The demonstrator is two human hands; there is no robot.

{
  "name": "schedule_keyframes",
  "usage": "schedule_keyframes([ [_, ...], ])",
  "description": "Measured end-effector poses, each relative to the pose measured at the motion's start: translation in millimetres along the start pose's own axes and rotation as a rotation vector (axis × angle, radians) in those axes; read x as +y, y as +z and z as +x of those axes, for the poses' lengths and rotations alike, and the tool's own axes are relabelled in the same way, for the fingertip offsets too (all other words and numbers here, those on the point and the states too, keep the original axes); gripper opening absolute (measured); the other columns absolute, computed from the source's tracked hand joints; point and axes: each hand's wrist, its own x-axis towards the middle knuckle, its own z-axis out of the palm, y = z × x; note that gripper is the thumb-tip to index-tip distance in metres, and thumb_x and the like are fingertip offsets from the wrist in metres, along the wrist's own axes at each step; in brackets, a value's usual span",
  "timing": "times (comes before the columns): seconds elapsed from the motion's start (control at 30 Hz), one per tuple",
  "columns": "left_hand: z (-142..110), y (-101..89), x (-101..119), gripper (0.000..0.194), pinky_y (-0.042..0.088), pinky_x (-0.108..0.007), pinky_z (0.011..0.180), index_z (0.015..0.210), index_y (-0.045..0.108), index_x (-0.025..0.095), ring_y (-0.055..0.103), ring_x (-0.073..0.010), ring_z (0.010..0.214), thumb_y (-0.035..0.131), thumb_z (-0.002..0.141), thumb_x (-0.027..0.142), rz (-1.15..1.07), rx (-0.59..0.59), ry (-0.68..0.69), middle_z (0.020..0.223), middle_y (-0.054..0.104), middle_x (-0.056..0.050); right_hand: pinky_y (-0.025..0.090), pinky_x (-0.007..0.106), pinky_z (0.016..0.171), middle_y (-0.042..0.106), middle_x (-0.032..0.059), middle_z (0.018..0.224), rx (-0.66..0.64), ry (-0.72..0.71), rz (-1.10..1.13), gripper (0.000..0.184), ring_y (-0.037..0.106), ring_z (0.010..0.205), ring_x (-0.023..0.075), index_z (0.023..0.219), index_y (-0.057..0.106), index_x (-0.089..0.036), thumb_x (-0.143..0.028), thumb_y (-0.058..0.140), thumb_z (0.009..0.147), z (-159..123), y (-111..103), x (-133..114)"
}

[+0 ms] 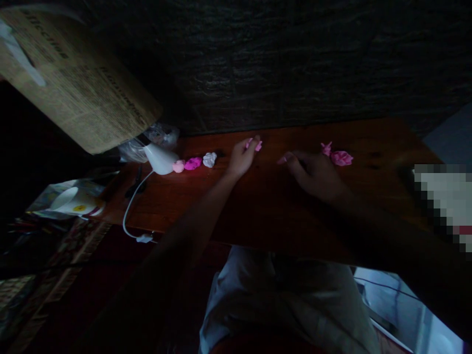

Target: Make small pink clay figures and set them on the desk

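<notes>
In the head view my left hand [242, 156] is closed around a small pink lump [259, 145] that looks like modelling clay, just above the wooden table. My right hand [313, 172] is a little to the right, with its thumb and fingers pinched together. Whatever is between those fingertips is too small and dark to make out. Beyond the right hand lie a folded pink piece [342, 158] and a smaller spiky pink piece [326, 148]. Left of my left hand, a white lump [210, 159], a magenta lump [193, 163] and a pale pink lump [179, 166] form a row.
A white lamp-like cone [160, 158] with a newspaper-covered shade [73, 73] stands at the left; its white cable [127, 216] hangs over the front edge of the wooden table [254, 216]. A paper cup [75, 200] is farther left. A dark wall [276, 64] runs behind.
</notes>
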Motion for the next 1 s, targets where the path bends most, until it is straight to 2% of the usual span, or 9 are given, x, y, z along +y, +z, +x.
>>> schedule_keyframes([
  [0.13, -9.7, 7.0, 7.9, 0.045, 0.036, -0.026, 0.064, 0.067, 0.059, 0.017, 0.052, -0.0112, 0.064, 0.051, 0.099, 0.047, 0.205, -0.166, 0.170, 0.064, 0.057, 0.001, 0.052, 0.037, 0.075, 0.076, 0.0071, 0.081, -0.075, 0.020, 0.007, 0.032, 0.071, 0.076, 0.0238, 0.083, 0.073, -0.021, -0.037, 0.050, 0.098, 2.2, 4.8, 11.1],
  [0.27, -10.7, -1.4, 8.5, 0.037, 0.032, -0.027, 0.061, 0.064, 0.059, 0.017, 0.048, -0.0117, 0.060, 0.055, 0.095, 0.035, 0.413, -0.261, 0.164, 0.059, 0.054, 0.001, 0.054, 0.036, 0.077, 0.078, 0.0066, 0.089, -0.070, 0.055, 0.129, 0.029, 0.071, 0.079, 0.0230, 0.096, 0.077, -0.021, -0.040, 0.055, 0.096, 3.2, 3.6, 12.2],
  [0.37, -8.7, -9.0, 5.9, 0.030, 0.031, -0.027, 0.062, 0.062, 0.059, 0.017, 0.046, -0.0116, 0.059, 0.058, 0.090, 0.028, 0.467, -0.320, 0.188, 0.060, 0.052, 0.002, 0.055, 0.037, 0.079, 0.079, 0.0061, 0.095, -0.095, 0.083, 0.194, 0.027, 0.072, 0.082, 0.0231, 0.100, 0.079, -0.022, -0.039, 0.060, 0.093, 2.7, 2.9, 11.2],
  [0.43, -8.0, -9.9, 5.9, 0.030, 0.032, -0.027, 0.064, 0.057, 0.056, 0.018, 0.048, -0.0120, 0.061, 0.059, 0.087, 0.025, 0.471, -0.311, 0.220, 0.062, 0.052, 0.001, 0.055, 0.036, 0.077, 0.080, 0.0056, 0.093, -0.122, 0.122, 0.183, 0.025, 0.072, 0.080, 0.0226, 0.101, 0.079, -0.022, -0.038, 0.062, 0.092, 2.1, 3.2, 12.0],
  [0.53, -8.3, -8.0, 7.6, 0.027, 0.036, -0.028, 0.068, 0.057, 0.055, 0.019, 0.050, -0.0138, 0.066, 0.063, 0.082, 0.022, 0.467, -0.258, 0.229, 0.066, 0.054, 0.000, 0.054, 0.035, 0.073, 0.078, 0.0032, 0.078, -0.163, 0.159, 0.123, 0.021, 0.070, 0.071, 0.0212, 0.098, 0.079, -0.023, -0.034, 0.062, 0.091, 1.6, 3.7, 13.8],
  [0.67, -9.5, -7.2, 9.1, 0.001, 0.044, -0.031, 0.083, 0.080, 0.067, 0.019, 0.059, -0.0184, 0.083, 0.067, 0.080, 0.018, 0.474, -0.229, 0.233, 0.084, 0.067, -0.004, 0.052, 0.033, 0.072, 0.075, 0.0013, 0.070, -0.211, 0.161, 0.113, 0.017, 0.070, 0.067, 0.0202, 0.095, 0.078, -0.024, -0.029, 0.062, 0.091, 1.6, 3.6, 11.9],
  [0.8, -12.6, -6.1, 15.4, 0.019, 0.045, -0.036, 0.098, 0.103, 0.069, 0.017, 0.063, -0.0232, 0.107, 0.069, 0.085, 0.024, 0.433, -0.159, 0.302, 0.109, 0.072, -0.011, 0.052, 0.032, 0.072, 0.076, 0.0023, 0.071, -0.231, 0.153, 0.136, 0.016, 0.072, 0.068, 0.0206, 0.089, 0.077, -0.023, -0.026, 0.061, 0.091, 1.9, 1.9, 5.4],
  [0.9, -18.7, -1.3, 25.9, 0.020, 0.047, -0.033, 0.097, 0.106, 0.070, 0.017, 0.066, -0.0205, 0.105, 0.062, 0.094, 0.030, 0.315, -0.127, 0.377, 0.106, 0.074, -0.011, 0.050, 0.032, 0.070, 0.075, 0.0034, 0.070, -0.201, 0.135, 0.141, 0.022, 0.070, 0.066, 0.0200, 0.081, 0.074, -0.023, -0.033, 0.060, 0.094, 2.0, -0.5, 1.9],
  [1.0, -26.8, 5.8, 36.1, 0.024, 0.049, -0.031, 0.092, 0.105, 0.072, 0.017, 0.069, -0.0180, 0.096, 0.061, 0.096, 0.036, 0.175, -0.158, 0.452, 0.100, 0.075, -0.009, 0.051, 0.033, 0.069, 0.073, 0.0040, 0.069, -0.134, 0.129, 0.190, 0.031, 0.067, 0.064, 0.0199, 0.077, 0.072, -0.023, -0.045, 0.060, 0.095, 3.0, -2.8, 0.8],
])
